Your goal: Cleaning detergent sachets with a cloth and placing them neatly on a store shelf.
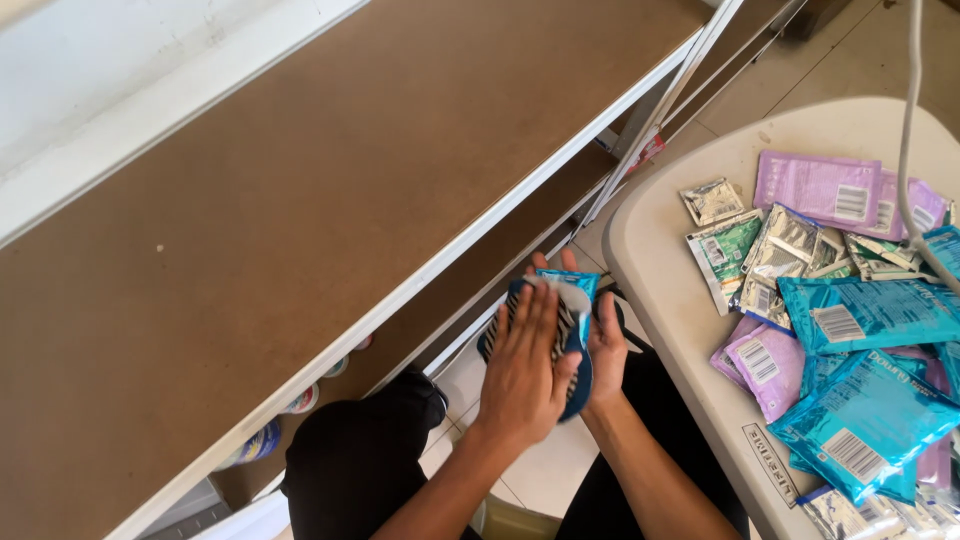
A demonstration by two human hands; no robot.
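Note:
My left hand (523, 368) lies flat on top of a small stack of blue and silver sachets (572, 300), fingers spread. My right hand (606, 345) supports the same stack from underneath and to the right. Both hands hold the stack above my lap, between the brown shelf (300, 200) and the white table (670, 300). The stack's lower part is hidden by my left hand.
On the white table lies a heap of several sachets, teal (865, 315), purple (818, 186) and silver-green (727, 250). A white cable (905, 150) hangs over them. Below the brown shelf's white edge (480, 235) stand containers (300, 400). My dark-trousered knees (370, 450) are below.

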